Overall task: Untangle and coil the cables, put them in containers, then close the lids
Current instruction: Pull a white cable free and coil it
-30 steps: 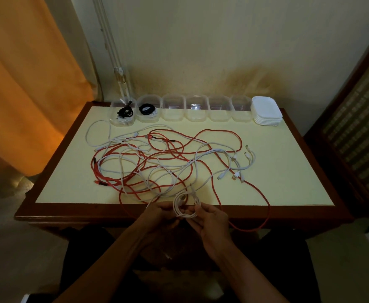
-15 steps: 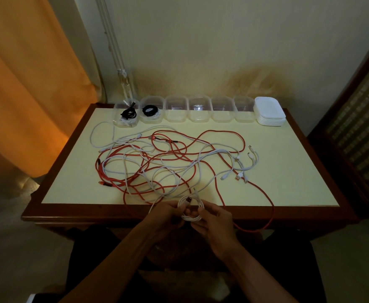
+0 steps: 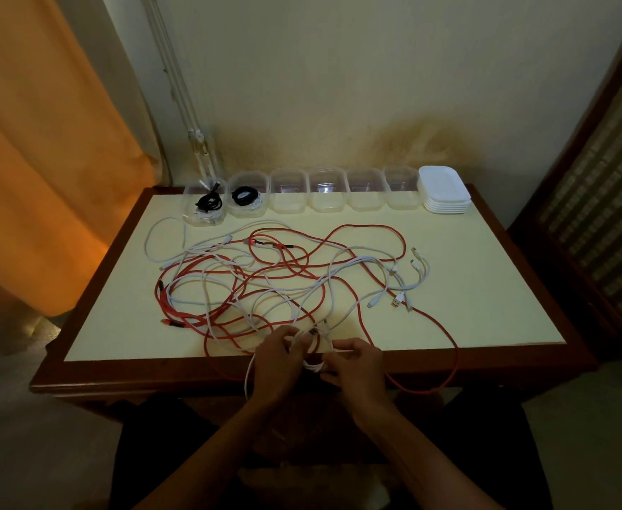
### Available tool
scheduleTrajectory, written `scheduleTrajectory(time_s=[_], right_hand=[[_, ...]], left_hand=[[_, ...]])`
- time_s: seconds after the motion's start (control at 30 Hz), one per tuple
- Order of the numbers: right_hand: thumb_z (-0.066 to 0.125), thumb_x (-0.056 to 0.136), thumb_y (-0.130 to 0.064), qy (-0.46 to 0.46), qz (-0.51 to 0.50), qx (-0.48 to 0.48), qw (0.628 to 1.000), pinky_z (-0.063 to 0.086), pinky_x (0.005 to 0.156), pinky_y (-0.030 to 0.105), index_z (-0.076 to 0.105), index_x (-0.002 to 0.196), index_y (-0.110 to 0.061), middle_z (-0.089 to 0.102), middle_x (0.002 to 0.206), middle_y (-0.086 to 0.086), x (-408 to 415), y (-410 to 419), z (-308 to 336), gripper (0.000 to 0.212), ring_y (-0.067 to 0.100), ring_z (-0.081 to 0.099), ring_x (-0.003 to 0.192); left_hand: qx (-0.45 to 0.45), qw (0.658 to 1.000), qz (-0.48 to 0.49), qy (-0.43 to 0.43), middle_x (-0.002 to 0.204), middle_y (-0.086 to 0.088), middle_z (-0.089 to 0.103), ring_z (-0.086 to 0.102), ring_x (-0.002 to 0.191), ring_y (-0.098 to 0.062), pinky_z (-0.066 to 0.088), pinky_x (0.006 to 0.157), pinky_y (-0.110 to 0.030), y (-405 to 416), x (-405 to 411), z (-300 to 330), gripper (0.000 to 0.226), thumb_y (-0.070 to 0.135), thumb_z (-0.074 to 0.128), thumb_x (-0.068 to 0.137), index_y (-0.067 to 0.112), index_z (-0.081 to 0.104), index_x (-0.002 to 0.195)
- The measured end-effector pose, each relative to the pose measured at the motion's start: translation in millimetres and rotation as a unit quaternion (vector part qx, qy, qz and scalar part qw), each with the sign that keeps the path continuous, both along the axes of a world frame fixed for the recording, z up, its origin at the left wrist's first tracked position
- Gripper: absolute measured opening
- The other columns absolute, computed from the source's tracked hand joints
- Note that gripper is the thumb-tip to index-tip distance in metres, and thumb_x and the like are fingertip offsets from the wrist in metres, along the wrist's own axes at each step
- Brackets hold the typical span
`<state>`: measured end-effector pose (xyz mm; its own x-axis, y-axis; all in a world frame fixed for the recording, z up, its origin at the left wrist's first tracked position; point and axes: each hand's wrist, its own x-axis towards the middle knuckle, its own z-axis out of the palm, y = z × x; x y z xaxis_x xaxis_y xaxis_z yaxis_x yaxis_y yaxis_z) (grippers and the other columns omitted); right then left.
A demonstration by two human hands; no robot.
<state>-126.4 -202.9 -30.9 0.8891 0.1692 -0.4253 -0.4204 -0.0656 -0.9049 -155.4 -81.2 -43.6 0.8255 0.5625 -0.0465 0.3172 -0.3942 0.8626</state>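
A tangle of red cables (image 3: 287, 263) and white cables (image 3: 339, 285) spreads over the pale yellow tabletop (image 3: 486, 288). At the front edge, my left hand (image 3: 276, 362) and my right hand (image 3: 357, 366) both grip a small white cable coil (image 3: 313, 357) held between them. A loose white strand hangs down beside my left hand. Several clear containers (image 3: 324, 195) stand in a row at the back. The two leftmost hold coiled black cables (image 3: 210, 204). A stack of white lids (image 3: 444, 189) sits at the row's right end.
One red cable loop (image 3: 449, 366) droops over the table's front right edge. A dark wooden rim (image 3: 118, 380) frames the table. An orange curtain (image 3: 37, 160) hangs at the left and a woven cabinet (image 3: 596, 215) stands at the right.
The coil in my hands has grown tighter and dropped slightly toward the table edge. My right hand has shifted around its right side.
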Motion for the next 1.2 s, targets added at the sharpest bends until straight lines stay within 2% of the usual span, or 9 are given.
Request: scheduleTrajectory(time_s=[0.17,0.3,0.43,0.53,0.67,0.77,0.9,1.07,1.2], right_hand=[[0.07,0.086,0.0,-0.015,0.011,-0.011,1.0,0.059,0.065,0.023,0.066,0.09,-0.015,0.071,0.094,0.01,10.7,2.8,5.4,0.016,0.019,0.071,0.085],[0.071,0.084,0.002,0.037,-0.006,0.023,0.999,0.06,0.064,0.026,0.068,0.096,-0.008,0.071,0.094,0.01,19.6,1.5,8.3,0.016,0.02,0.071,0.085],[0.065,0.085,0.007,0.088,-0.008,0.08,0.993,0.062,0.079,0.039,0.067,0.103,0.0,0.074,0.098,0.017,32.4,-0.8,7.6,0.02,0.028,0.074,0.089],[0.065,0.085,0.007,0.067,-0.005,0.076,0.995,0.062,0.08,0.04,0.069,0.101,-0.001,0.075,0.096,0.017,48.9,4.1,10.2,0.019,0.028,0.074,0.087],[0.07,0.086,0.0,-0.024,0.04,0.008,0.999,0.062,0.072,0.032,0.074,0.098,-0.01,0.076,0.093,0.008,62.0,21.1,15.3,0.016,0.016,0.074,0.081],[0.072,0.087,-0.008,-0.084,0.063,-0.02,0.994,0.058,0.064,0.021,0.073,0.105,-0.014,0.075,0.091,-0.002,62.1,36.5,16.3,0.019,0.007,0.073,0.08],[0.07,0.089,-0.008,-0.097,0.05,-0.014,0.994,0.059,0.067,0.023,0.071,0.112,-0.013,0.073,0.099,-0.002,79.6,51.8,20.1,0.024,0.012,0.073,0.086],[0.072,0.087,-0.006,-0.087,0.037,0.018,0.995,0.062,0.075,0.035,0.071,0.109,-0.007,0.076,0.093,0.006,116.1,66.8,29.7,0.022,0.016,0.074,0.084],[0.069,0.086,0.002,-0.095,0.03,0.029,0.995,0.062,0.075,0.041,0.071,0.096,-0.006,0.076,0.087,0.014,157.8,78.9,37.8,0.012,0.028,0.074,0.082]], left_hand=[[0.188,0.977,-0.089,0.044,0.066,0.011,0.051,0.051,0.061,-0.007,0.032,0.055,-0.015,19.2,16.5,3.5,0.021,0.035,0.069,0.088,0.02,0.056,0.08],[0.263,0.95,-0.156,0.066,0.083,-0.001,0.069,0.058,0.068,-0.007,0.037,0.061,-0.014,26.9,26.0,6.6,0.024,0.033,0.056,0.097,0.012,0.067,0.097],[-0.033,0.997,-0.064,0.025,0.088,-0.007,0.075,0.068,0.068,-0.003,0.051,0.062,-0.013,22.1,30.2,13.2,0.023,0.026,0.059,0.096,0.009,0.073,0.09],[-0.409,0.907,0.084,0.051,0.091,-0.014,0.074,0.071,0.079,-0.023,0.058,0.068,-0.035,18.4,37.9,23.6,0.022,0.023,0.06,0.095,0.004,0.07,0.095],[-0.482,0.862,0.137,0.074,0.097,-0.02,0.072,0.068,0.095,-0.03,0.056,0.086,-0.046,27.8,52.5,25.4,0.037,0.037,0.073,0.083,0.003,0.068,0.096],[-0.512,0.841,0.169,0.045,0.102,-0.024,0.067,0.065,0.096,-0.027,0.056,0.073,-0.042,36.8,68.2,31.0,0.037,0.034,0.074,0.082,0.005,0.062,0.102],[-0.44,0.886,0.136,0.051,0.091,-0.01,0.067,0.067,0.082,-0.024,0.056,0.061,-0.034,51.6,85.5,41.7,0.035,0.039,0.069,0.087,0.008,0.062,0.1],[-0.388,0.921,0.046,0.006,0.103,-0.013,0.071,0.072,0.089,-0.027,0.06,0.072,-0.036,87.1,99.1,48.6,0.05,0.041,0.075,0.077,0.011,0.06,0.113],[-0.097,0.99,0.07,-0.068,0.094,-0.005,0.07,0.069,0.082,-0.015,0.058,0.07,-0.034,125.7,117.0,30.9,0.026,0.034,0.068,0.088,0.013,0.063,0.102]])
